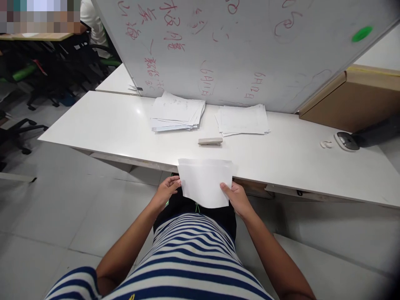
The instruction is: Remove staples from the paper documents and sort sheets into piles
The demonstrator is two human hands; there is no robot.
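White sheets of paper [206,183] are held out over the front edge of the desk, their lower side bowing toward my body. My left hand [168,187] pinches the left edge, thumb on top. On the opposite side my right hand [236,195] grips the right edge with its thumb lying across the face of the paper. Just beyond the far edge of the sheets lies a beige stapler [210,142], flat on the desk. How many sheets are in my hands I cannot tell.
Two paper stacks, the left pile [178,112] and the right pile [243,120], lie on the white desk [296,158] before a whiteboard [200,50] with red writing. At right are a cardboard box [350,98], a mouse [346,141] and a small white object [326,144]. Office chairs stand far left.
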